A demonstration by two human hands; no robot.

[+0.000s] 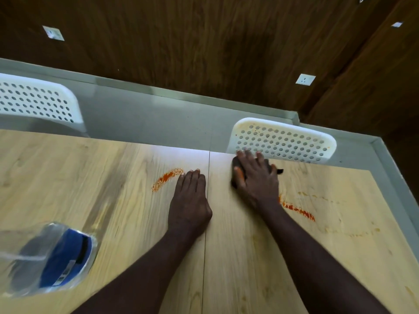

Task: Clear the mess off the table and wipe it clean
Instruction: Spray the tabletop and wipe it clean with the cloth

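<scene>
Right hand (256, 177) on dark cloth (235, 163)

dim, warm indoor light. white glare patch on surface (188, 152) at far edge, centre. motion blur smears plastic bag (45, 259) at lower left. wide-angle bending at frame edges. upper wall (204, 41) dark, soft.

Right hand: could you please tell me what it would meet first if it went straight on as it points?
The right hand, pressing a dark cloth, is nearly at the table's far edge; just beyond, it would probably meet the white chair back, though depth is unclear.
</scene>
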